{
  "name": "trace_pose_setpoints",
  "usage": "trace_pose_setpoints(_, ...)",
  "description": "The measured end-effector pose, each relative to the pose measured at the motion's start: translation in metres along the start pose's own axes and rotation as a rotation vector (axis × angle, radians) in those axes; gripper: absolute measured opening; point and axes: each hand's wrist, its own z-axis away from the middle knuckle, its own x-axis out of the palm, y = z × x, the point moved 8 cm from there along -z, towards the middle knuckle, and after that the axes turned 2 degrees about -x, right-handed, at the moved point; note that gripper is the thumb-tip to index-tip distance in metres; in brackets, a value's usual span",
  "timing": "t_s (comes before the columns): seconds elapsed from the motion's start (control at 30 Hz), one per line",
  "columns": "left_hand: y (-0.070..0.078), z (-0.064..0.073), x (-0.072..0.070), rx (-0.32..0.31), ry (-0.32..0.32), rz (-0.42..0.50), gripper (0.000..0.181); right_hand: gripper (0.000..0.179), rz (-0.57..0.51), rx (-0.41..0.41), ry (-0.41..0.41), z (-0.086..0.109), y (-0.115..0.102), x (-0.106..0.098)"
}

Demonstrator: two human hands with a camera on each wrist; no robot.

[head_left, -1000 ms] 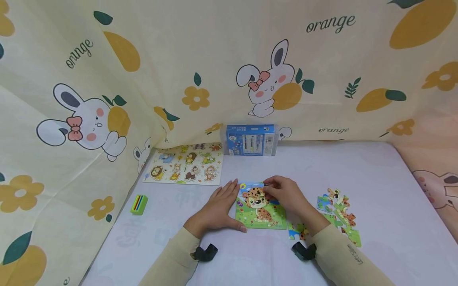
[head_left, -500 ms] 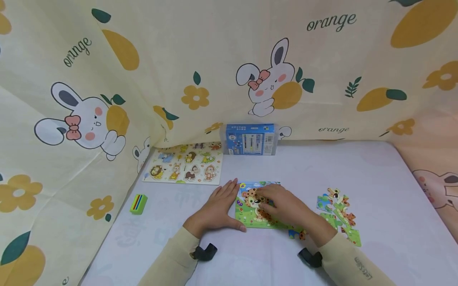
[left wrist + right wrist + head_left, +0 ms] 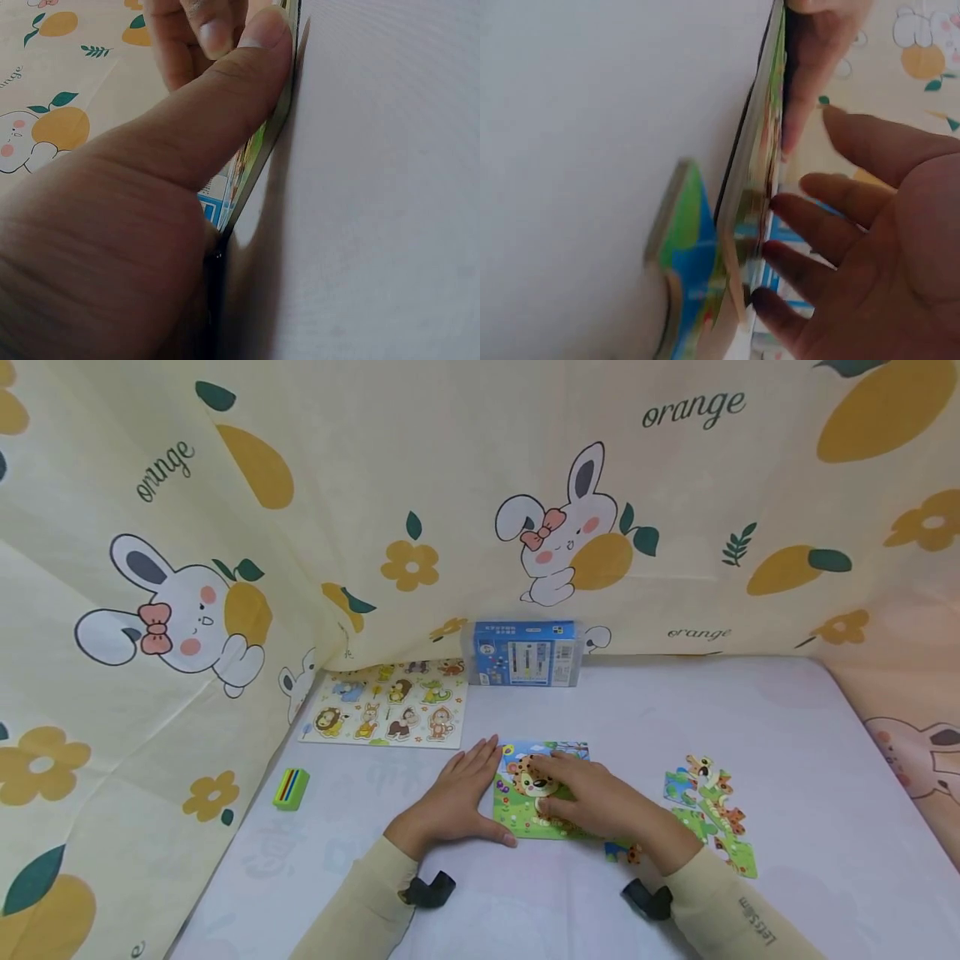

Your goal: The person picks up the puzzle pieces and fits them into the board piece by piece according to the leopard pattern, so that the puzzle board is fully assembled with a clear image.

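Your leopard puzzle (image 3: pixel 517 820) sits just below the middle of the frame, right between your hands. Left hand (image 3: pixel 463 797) has straight fingers and the thumb swung wide along the puzzle's left edge, probably so it can't slide. Right hand (image 3: pixel 600 797) isn't gripping anything I can see: fingers spread, a bit bent, tips on the picture, looks like pressing it flat. Loose pieces (image 3: pixel 726 817) lie right of centre, I guess for easy reach, and another piece (image 3: pixel 615 852) pokes out by your right wrist.
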Motion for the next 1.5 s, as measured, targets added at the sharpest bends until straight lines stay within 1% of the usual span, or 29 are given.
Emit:
trace_pose_setpoints(0.13,-0.001,0.0,0.001,0.001,0.001,-0.004,0.145,0.061,-0.111,0.019,0.051,0.002,0.008,-0.007)
trace_pose_setpoints(0.3,-0.001,0.0,0.001,-0.012,-0.001,0.002,0.146,0.057,-0.213,0.017,0.163,0.011,0.015,-0.026)
trace_pose_setpoints(0.43,0.0,0.001,0.0,-0.016,0.002,0.001,0.146,0.053,-0.312,-0.001,0.251,0.024,0.022,-0.045)
trace_pose_setpoints(0.57,0.0,0.001,0.0,-0.019,0.003,0.0,0.147,0.047,-0.348,-0.019,0.328,0.039,0.033,-0.065)
trace_pose_setpoints(0.7,0.0,0.001,0.001,-0.021,0.0,0.008,0.146,0.044,-0.411,-0.045,0.392,0.056,0.044,-0.082)
trace_pose_setpoints(0.9,-0.001,0.002,0.001,-0.027,-0.004,0.02,0.146,0.051,-0.515,-0.106,0.451,0.084,0.058,-0.101)
trace_pose_setpoints(1.03,0.0,0.002,0.001,-0.029,-0.003,0.026,0.146,0.056,-0.63,-0.175,0.454,0.101,0.068,-0.109)
trace_pose_setpoints(1.13,0.0,0.002,0.0,-0.027,-0.002,0.029,0.145,0.056,-0.706,-0.203,0.46,0.112,0.079,-0.113)
trace_pose_setpoints(1.27,0.0,0.002,0.0,-0.027,-0.003,0.025,0.145,0.055,-0.72,-0.154,0.501,0.126,0.095,-0.115)
trace_pose_setpoints(1.37,0.0,0.001,0.0,-0.029,-0.004,0.019,0.145,0.054,-0.731,-0.1,0.541,0.134,0.108,-0.115)
trace_pose_setpoints(1.5,0.0,0.001,0.0,-0.031,-0.005,0.011,0.145,0.052,-0.768,-0.047,0.61,0.143,0.124,-0.113)
